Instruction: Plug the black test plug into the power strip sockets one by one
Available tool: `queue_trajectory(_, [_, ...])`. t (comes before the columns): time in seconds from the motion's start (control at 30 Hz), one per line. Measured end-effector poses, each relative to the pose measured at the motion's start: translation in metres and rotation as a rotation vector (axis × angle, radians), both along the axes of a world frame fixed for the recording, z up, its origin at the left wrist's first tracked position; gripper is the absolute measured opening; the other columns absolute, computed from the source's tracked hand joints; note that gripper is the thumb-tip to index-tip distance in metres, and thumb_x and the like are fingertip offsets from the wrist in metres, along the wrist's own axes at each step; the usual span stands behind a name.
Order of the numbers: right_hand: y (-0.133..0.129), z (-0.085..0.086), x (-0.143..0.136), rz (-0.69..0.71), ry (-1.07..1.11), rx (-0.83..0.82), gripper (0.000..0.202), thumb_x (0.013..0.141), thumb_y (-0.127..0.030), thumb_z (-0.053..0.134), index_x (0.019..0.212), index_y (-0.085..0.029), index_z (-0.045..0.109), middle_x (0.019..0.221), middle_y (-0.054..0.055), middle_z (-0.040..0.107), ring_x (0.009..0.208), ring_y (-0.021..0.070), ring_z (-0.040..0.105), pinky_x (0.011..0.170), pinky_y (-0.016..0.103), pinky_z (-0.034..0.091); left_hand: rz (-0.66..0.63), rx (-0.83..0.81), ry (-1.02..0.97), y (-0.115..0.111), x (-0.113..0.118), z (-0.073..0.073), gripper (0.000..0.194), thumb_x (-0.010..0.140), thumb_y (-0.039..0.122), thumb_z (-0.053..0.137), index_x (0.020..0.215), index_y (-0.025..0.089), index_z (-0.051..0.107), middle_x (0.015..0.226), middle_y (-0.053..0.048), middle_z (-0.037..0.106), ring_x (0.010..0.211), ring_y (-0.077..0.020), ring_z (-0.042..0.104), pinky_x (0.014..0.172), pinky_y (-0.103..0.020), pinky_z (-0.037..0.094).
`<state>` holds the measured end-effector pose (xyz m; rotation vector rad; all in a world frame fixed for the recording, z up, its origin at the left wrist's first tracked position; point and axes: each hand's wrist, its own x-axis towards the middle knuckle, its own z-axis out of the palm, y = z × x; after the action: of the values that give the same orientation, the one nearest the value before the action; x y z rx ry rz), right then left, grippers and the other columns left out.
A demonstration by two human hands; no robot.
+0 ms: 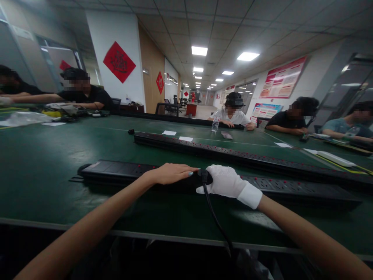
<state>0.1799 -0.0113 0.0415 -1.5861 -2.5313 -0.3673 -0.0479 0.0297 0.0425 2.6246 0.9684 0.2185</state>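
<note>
A long black power strip with rows of sockets and small red marks lies across the green table in front of me. My left hand, bare, rests flat on top of the strip with its fingers stretched out to the right. Beside its fingertips, my right hand in a white dotted glove is closed around a black power plug at the middle of the strip. From the plug a black cable hangs down over the table's front edge. Whether the pins sit fully in a socket is hidden.
Behind lies a second long power strip. Farther back are white paper slips, a water bottle and a white power strip. Several people sit around the table; a plastic bag and cluttered items lie at the left.
</note>
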Motion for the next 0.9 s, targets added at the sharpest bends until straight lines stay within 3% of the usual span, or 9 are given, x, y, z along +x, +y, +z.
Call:
queue_trajectory(0.13, [0.004, 0.007, 0.002, 0.099, 0.044, -0.084, 0.063, 0.064, -0.075, 0.047, 0.098, -0.023, 0.058, 0.088, 0.004, 0.063, 0.075, 0.0187, 0.061, 0.061, 0.025, 0.041, -0.100, -0.284, -0.098, 0.016, 0.000, 0.012, 0.038, 0.092, 0.040, 0.030, 0.127, 0.036, 0.041, 0.134, 0.006, 0.042, 0.123, -0.0123, 0.038, 0.104, -0.027, 0.023])
queue_trajectory(0.23, [0.012, 0.014, 0.001, 0.200, 0.070, -0.122, 0.057, 0.066, -0.070, 0.051, 0.100, -0.025, 0.059, 0.087, 0.001, 0.064, 0.076, 0.0172, 0.060, 0.062, 0.025, 0.040, -0.166, -0.384, -0.160, 0.027, 0.003, 0.016, 0.035, 0.091, 0.035, 0.035, 0.122, 0.032, 0.049, 0.129, 0.004, 0.049, 0.119, -0.0121, 0.044, 0.101, -0.025, 0.029])
queue_trajectory(0.5, [0.020, 0.009, -0.003, 0.387, 0.168, 0.034, 0.041, 0.077, -0.057, 0.051, 0.094, -0.021, 0.062, 0.088, 0.005, 0.063, 0.080, 0.0154, 0.057, 0.070, 0.026, 0.038, -0.109, -0.345, -0.438, 0.038, -0.007, -0.002, 0.022, 0.083, 0.024, 0.048, 0.098, 0.016, 0.061, 0.104, -0.005, 0.063, 0.097, -0.0147, 0.056, 0.088, -0.028, 0.040])
queue_trajectory(0.7, [0.014, 0.001, 0.004, 0.311, 0.225, 0.018, 0.040, 0.078, -0.057, 0.049, 0.097, -0.023, 0.060, 0.091, 0.004, 0.063, 0.078, 0.0152, 0.058, 0.067, 0.025, 0.040, -0.191, -0.412, -0.530, 0.042, -0.007, -0.009, 0.007, 0.081, 0.017, 0.046, 0.081, 0.014, 0.052, 0.099, -0.006, 0.062, 0.095, -0.0157, 0.055, 0.087, -0.033, 0.039])
queue_trajectory(0.9, [0.014, 0.000, 0.004, 0.294, 0.231, -0.031, 0.040, 0.079, -0.056, 0.048, 0.102, -0.025, 0.058, 0.093, 0.003, 0.064, 0.080, 0.0156, 0.060, 0.069, 0.026, 0.042, -0.186, -0.405, -0.491, 0.040, -0.008, -0.009, 0.014, 0.080, 0.015, 0.042, 0.069, 0.014, 0.049, 0.097, -0.006, 0.061, 0.095, -0.0173, 0.054, 0.089, -0.034, 0.037])
